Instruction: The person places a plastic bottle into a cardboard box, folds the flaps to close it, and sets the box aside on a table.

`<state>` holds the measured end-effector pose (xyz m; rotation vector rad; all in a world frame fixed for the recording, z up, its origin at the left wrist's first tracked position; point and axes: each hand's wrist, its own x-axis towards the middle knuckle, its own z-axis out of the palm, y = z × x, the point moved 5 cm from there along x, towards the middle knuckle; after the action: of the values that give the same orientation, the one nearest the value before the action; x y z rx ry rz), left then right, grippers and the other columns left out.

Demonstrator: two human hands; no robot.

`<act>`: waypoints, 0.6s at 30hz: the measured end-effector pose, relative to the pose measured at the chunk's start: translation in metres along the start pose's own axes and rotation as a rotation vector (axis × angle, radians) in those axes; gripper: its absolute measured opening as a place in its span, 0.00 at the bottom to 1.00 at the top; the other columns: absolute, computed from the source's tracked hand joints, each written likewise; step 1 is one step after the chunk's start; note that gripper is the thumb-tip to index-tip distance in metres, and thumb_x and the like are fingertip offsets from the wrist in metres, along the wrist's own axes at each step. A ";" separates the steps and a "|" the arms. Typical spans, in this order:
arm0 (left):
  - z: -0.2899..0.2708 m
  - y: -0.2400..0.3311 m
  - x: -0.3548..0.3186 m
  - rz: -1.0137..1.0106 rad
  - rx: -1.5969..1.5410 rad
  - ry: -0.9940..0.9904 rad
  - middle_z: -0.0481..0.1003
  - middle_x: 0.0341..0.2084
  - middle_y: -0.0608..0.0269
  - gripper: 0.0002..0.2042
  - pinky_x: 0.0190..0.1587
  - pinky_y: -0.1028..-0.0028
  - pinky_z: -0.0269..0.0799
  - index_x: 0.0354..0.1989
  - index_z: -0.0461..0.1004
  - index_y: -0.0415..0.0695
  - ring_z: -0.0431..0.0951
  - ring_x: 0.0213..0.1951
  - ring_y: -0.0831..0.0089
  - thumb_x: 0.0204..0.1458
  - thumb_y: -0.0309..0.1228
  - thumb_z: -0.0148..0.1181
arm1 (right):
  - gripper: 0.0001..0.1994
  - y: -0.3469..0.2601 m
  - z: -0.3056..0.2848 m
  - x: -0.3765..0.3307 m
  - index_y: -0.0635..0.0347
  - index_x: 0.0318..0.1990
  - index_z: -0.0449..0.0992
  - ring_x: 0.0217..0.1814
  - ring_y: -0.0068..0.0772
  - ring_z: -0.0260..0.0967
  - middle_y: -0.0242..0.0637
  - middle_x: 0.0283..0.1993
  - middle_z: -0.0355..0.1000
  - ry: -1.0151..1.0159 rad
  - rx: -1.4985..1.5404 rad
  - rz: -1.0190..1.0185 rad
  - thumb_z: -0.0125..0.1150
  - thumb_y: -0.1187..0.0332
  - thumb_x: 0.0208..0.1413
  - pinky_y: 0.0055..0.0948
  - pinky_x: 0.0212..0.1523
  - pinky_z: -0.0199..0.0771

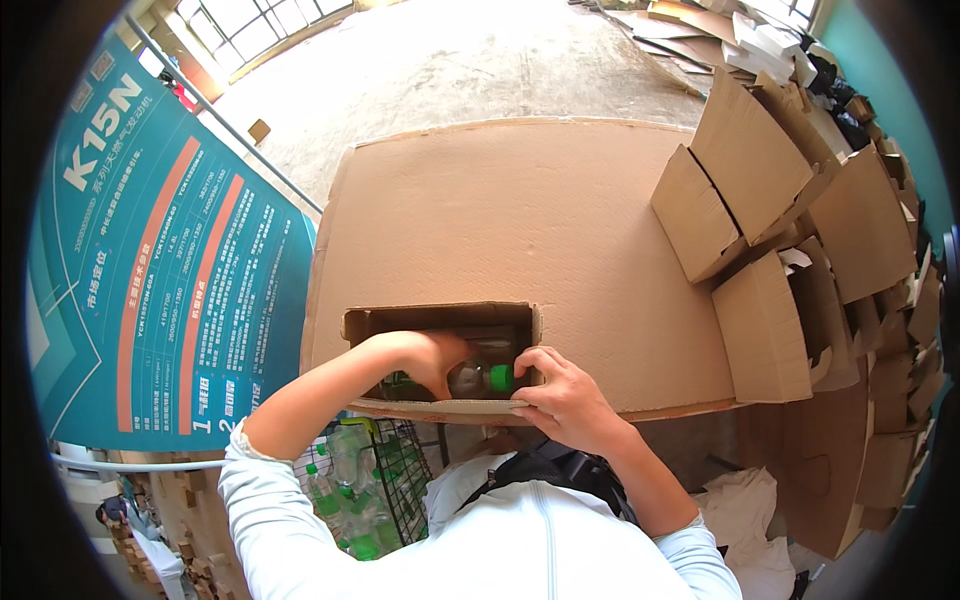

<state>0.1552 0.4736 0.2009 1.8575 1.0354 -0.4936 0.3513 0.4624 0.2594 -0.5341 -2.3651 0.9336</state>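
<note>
— Reporting item: clear plastic bottle with green screw cap [483, 377], lying sideways inside open brown cardboard box [440, 318].

— Noting grip: left hand [432, 357] wrapping bottle body, fingers closed; right hand [562, 392] pinching cap end, resting on box rim.

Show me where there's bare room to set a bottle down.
The cardboard sheet is bare from the box to its far edge and right toward the folded cartons. The box itself is crowded: both hands and a bottle fill it.
</note>
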 end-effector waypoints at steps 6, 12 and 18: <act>0.025 -0.022 0.051 -0.142 0.153 -0.322 0.71 0.55 0.47 0.43 0.57 0.61 0.69 0.58 0.68 0.40 0.72 0.56 0.54 0.30 0.48 0.75 | 0.05 0.004 0.000 0.000 0.58 0.28 0.78 0.52 0.42 0.67 0.38 0.45 0.66 -0.019 0.023 0.000 0.69 0.72 0.44 0.37 0.47 0.74; 0.069 -0.046 0.068 -0.061 0.219 -0.080 0.73 0.52 0.51 0.33 0.57 0.59 0.69 0.52 0.74 0.44 0.72 0.56 0.54 0.33 0.44 0.74 | 0.05 0.006 -0.001 0.001 0.58 0.28 0.78 0.52 0.43 0.68 0.37 0.45 0.66 -0.029 0.052 0.001 0.69 0.71 0.45 0.38 0.46 0.74; 0.087 -0.047 0.086 -0.160 0.206 -0.014 0.76 0.46 0.54 0.13 0.49 0.58 0.74 0.37 0.79 0.46 0.76 0.49 0.55 0.40 0.29 0.65 | 0.05 0.004 0.001 0.004 0.58 0.28 0.78 0.52 0.43 0.67 0.37 0.46 0.66 -0.070 0.051 -0.023 0.69 0.71 0.45 0.38 0.46 0.74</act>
<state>0.1728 0.4478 0.0736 1.9559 1.1659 -0.7308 0.3476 0.4667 0.2573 -0.4600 -2.3973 1.0149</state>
